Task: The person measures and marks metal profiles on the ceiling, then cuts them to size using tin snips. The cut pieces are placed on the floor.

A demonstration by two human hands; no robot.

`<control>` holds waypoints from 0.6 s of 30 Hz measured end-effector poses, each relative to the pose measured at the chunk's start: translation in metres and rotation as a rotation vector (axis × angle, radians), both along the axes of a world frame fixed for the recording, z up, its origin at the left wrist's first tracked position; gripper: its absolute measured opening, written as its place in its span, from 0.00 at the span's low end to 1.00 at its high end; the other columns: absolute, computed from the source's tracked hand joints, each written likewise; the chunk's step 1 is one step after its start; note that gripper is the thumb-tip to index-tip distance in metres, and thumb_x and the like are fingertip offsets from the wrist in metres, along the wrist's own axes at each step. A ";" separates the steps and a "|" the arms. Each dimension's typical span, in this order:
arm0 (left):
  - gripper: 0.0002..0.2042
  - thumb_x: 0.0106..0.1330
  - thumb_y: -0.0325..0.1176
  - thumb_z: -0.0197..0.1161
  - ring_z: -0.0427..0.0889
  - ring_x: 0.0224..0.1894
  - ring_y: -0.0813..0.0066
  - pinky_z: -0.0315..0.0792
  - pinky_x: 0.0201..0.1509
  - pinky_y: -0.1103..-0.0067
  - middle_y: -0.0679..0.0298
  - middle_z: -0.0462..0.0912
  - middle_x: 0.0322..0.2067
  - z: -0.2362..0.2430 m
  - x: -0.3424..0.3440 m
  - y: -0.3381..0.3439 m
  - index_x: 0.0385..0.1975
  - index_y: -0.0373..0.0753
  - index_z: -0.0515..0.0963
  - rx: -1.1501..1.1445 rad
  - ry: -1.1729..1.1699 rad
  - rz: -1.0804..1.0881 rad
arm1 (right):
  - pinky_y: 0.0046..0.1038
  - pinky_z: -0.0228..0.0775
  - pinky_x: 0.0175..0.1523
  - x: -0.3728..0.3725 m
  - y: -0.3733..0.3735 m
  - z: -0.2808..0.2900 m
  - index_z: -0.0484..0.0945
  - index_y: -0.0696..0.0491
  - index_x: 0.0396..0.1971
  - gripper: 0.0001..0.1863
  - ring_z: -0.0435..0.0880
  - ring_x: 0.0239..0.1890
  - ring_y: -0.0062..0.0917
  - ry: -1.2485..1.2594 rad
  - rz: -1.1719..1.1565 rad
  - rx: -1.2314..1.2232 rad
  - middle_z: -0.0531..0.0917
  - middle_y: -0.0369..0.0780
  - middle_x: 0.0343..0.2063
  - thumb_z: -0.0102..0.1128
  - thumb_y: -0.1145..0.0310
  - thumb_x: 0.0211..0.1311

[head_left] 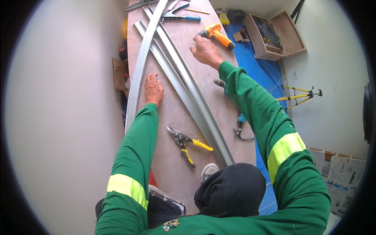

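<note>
My left hand (154,89) rests on the board (172,105), its fingers stretched forward beside a long galvanized metal profile (141,62). A thin dark sliver shows at its fingertips, too small to name. Farther right, my right hand (205,51) has its fingers curled together close to the chuck of an orange cordless drill (217,34) lying on its side. Whatever those fingers hold is hidden. Two more metal channels (184,84) cross the board diagonally between my hands. Nearer me lie tin snips (186,141) with yellow handles, their jaws apart.
At the far end are a blue-handled tool (180,17) and a pencil (197,11). A teal-handled power tool (241,118) lies partly behind my right arm. Right of the board, a blue sheet (244,53) covers the floor, with a wooden box (270,35) of cable and a yellow tripod (299,96).
</note>
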State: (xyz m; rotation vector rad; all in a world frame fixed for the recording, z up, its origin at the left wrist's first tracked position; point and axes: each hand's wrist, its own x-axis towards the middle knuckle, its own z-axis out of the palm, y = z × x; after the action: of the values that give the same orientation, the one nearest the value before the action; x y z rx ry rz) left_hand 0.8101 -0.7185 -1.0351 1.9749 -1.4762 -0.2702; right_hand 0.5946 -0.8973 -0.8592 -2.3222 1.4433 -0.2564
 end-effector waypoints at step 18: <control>0.20 0.82 0.41 0.56 0.62 0.80 0.57 0.52 0.87 0.57 0.58 0.71 0.69 -0.006 -0.001 -0.038 0.69 0.47 0.74 0.178 -0.185 0.091 | 0.68 0.51 0.79 0.206 -0.317 -0.124 0.64 0.36 0.81 0.35 0.58 0.81 0.59 0.224 0.045 -0.031 0.67 0.58 0.76 0.48 0.60 0.74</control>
State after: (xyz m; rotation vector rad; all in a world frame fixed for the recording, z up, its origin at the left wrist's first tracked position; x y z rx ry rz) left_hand 0.8087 -0.7564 -1.0406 2.2551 -1.5154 -0.1884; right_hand 0.8006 -1.2139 -0.9832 -2.4696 1.4962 -0.0060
